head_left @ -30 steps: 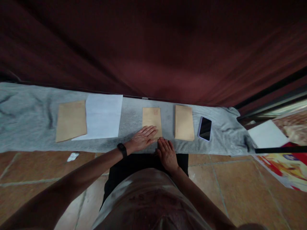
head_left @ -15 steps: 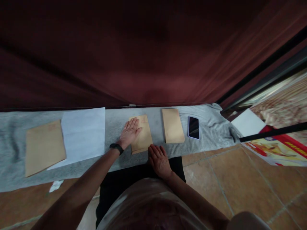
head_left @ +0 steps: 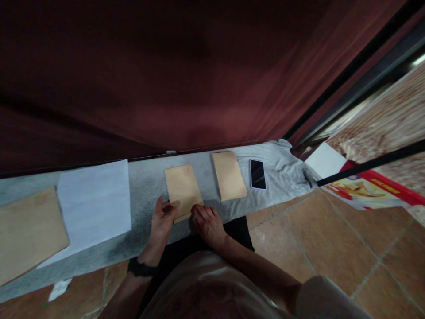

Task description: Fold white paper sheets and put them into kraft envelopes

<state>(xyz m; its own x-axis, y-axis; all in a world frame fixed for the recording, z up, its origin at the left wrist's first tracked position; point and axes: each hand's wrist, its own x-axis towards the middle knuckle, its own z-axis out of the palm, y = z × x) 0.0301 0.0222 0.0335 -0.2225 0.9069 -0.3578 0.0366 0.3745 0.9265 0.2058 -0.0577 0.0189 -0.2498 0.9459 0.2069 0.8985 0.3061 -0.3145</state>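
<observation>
A small brown paper envelope (head_left: 183, 186) lies on the grey cloth in front of me, with a faint red mark near its far right corner and a fold along its near edge. My left hand (head_left: 162, 222) is at its near left corner, palm turned up, the thumb over the paper and the other fingers loosely curled apart from it. At the near right corner, the bent fingers of my right hand (head_left: 209, 225) are closed on the envelope's edge; the fingertips are partly hidden.
To the right lie a stack of brown envelopes (head_left: 229, 176) and a phone (head_left: 258, 174). On the left, a larger brown envelope (head_left: 31, 235) overlaps a white sheet (head_left: 96, 199). Dark red fabric (head_left: 199, 119) rises behind the grey cloth (head_left: 146, 195). A black bar (head_left: 372, 164) crosses at right.
My left hand has come off the envelope's middle and drawn back to its near left corner, turning over. My right hand stays at the near right corner. The view has shifted right.
</observation>
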